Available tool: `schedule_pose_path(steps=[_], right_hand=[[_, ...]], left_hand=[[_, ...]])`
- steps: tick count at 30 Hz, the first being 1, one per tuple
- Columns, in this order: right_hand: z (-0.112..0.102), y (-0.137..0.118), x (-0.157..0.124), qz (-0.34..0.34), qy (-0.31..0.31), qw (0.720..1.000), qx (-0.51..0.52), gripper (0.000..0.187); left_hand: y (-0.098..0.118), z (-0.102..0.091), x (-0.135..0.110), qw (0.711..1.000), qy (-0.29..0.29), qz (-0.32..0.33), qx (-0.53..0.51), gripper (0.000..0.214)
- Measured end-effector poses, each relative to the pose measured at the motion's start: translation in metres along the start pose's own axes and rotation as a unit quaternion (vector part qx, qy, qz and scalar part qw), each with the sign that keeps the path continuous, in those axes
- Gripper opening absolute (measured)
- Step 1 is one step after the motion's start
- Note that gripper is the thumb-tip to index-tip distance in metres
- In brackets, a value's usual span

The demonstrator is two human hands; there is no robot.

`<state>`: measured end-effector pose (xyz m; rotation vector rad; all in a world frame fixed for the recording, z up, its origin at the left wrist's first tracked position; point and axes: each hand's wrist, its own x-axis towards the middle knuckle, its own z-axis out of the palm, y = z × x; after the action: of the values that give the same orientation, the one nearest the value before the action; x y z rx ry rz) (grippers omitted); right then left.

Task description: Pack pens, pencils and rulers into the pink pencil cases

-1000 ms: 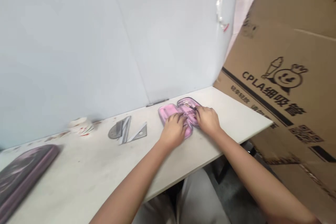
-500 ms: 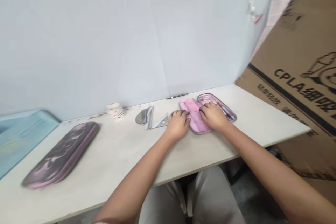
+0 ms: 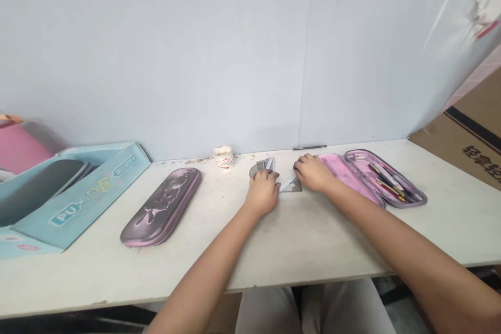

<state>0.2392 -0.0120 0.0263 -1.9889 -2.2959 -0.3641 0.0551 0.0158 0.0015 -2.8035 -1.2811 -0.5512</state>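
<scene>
My left hand [image 3: 263,191] rests over the lower part of a clear straight ruler [image 3: 271,163] and a grey protractor [image 3: 256,168]. Its thumb and forefinger are apart, with nothing visible between them. Between my hands lies a transparent set square [image 3: 291,186], flat on the table. My right hand [image 3: 315,173] is at the set square's right end, fingers bent downward and partly apart; whether they touch it is hidden. To the right, an open pink pencil case [image 3: 354,180] holds several pens [image 3: 389,182] in its right half, and my right forearm crosses its near side.
A closed dark pencil case [image 3: 162,206] with pink edging lies on the left. Beyond it stands a light-blue box [image 3: 97,188] with a dark case inside. A paper cup [image 3: 223,157] and a black pen [image 3: 310,147] are near the wall. A cardboard box [image 3: 469,135] stands at right.
Both hands have left the open pencil case and moved left to the ruler, protractor and set square. The view has turned left, showing more of the blue box. The case remains open.
</scene>
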Motion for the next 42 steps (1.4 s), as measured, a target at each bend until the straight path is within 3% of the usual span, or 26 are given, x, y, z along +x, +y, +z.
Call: schedule_pose_path(steps=[5, 11, 15, 19, 24, 27, 30, 33, 36, 38, 42], right_hand=[[0.002, 0.038, 0.033, 0.054, -0.014, 0.998, -0.017, 0.036], [0.022, 0.102, 0.070, 0.110, -0.061, 0.992, -0.024, 0.031], [0.038, 0.126, 0.087, 0.102, -0.094, 0.990, -0.030, 0.032], [0.043, 0.134, 0.092, 0.051, -0.093, 0.994, -0.034, 0.032], [0.017, 0.145, 0.084, -0.008, -0.041, 0.999, -0.034, 0.031], [-0.009, 0.155, 0.068, 0.015, 0.033, 0.999, -0.022, 0.031], [-0.031, 0.159, 0.043, 0.108, 0.110, 0.986, 0.055, 0.034], [-0.040, 0.154, 0.011, 0.145, 0.153, 0.966, 0.148, 0.039], [-0.037, 0.150, -0.024, 0.158, 0.147, 0.962, 0.169, 0.041], [-0.028, 0.151, -0.048, 0.190, 0.118, 0.964, 0.142, 0.040], [-0.006, 0.155, -0.089, 0.224, 0.017, 0.973, 0.056, 0.039]], left_hand=[[0.005, 0.001, 0.054, 0.998, -0.009, 0.044, 0.032, 0.032], [0.016, 0.032, 0.132, 0.996, -0.056, 0.060, 0.047, 0.035], [0.022, 0.051, 0.170, 0.995, -0.068, 0.059, 0.049, 0.033], [0.029, 0.063, 0.187, 0.994, -0.076, 0.043, 0.063, 0.027], [0.041, 0.054, 0.188, 0.994, -0.078, 0.042, 0.070, 0.024], [0.058, 0.037, 0.183, 0.996, -0.076, 0.036, 0.043, 0.024], [0.091, 0.022, 0.173, 0.991, -0.079, -0.002, -0.104, 0.029], [0.136, 0.017, 0.160, 0.961, -0.091, -0.014, -0.259, 0.031], [0.176, 0.022, 0.143, 0.947, -0.093, 0.034, -0.306, 0.028], [0.194, 0.029, 0.129, 0.951, -0.104, 0.082, -0.278, 0.027], [0.206, 0.040, 0.099, 0.974, -0.127, 0.127, -0.140, 0.029]])
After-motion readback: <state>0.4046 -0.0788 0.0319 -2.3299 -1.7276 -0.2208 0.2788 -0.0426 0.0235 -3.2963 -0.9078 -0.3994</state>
